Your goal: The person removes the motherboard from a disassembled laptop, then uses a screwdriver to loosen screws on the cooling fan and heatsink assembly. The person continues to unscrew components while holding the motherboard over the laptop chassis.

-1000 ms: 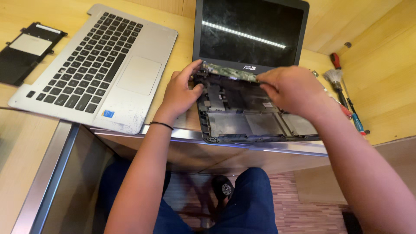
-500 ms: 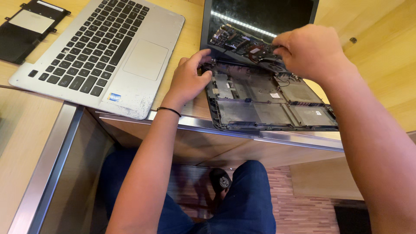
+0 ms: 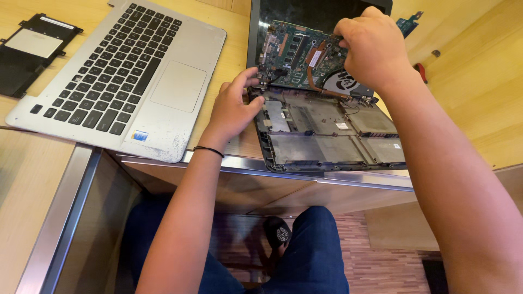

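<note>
An opened laptop base lies at the desk's front edge, its dark shell mostly bare. A green motherboard with a copper heat pipe and a fan is tilted up at the far side, leaning toward the dark screen. My right hand grips the board's upper right edge near the fan. My left hand rests on the shell's left rim, fingers touching the board's lower left corner.
A detached silver keyboard cover with trackpad lies to the left. A flat black battery sits at the far left. A red-handled tool and a small green board lie at right on the wooden desk.
The motherboard has been lifted from the shell and tilted up toward the screen. My right hand rose with it. The view moved closer and lower.
</note>
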